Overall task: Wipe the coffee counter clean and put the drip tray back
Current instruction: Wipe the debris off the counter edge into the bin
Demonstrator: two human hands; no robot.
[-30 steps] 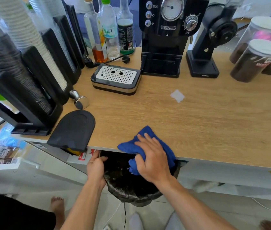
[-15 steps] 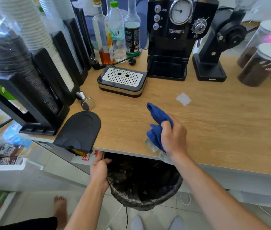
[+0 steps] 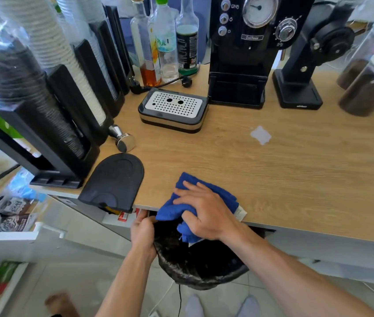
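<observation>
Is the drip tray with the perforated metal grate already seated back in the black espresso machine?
No, the drip tray sits on the wooden counter left of the machine.

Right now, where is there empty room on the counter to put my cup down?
The widest bare wood is the middle of the counter, between the white scrap, the grinder and the front edge. A smaller gap lies between the drip tray and the blue cloth. The left side is crowded by cup holders, tamper and mat.
</observation>
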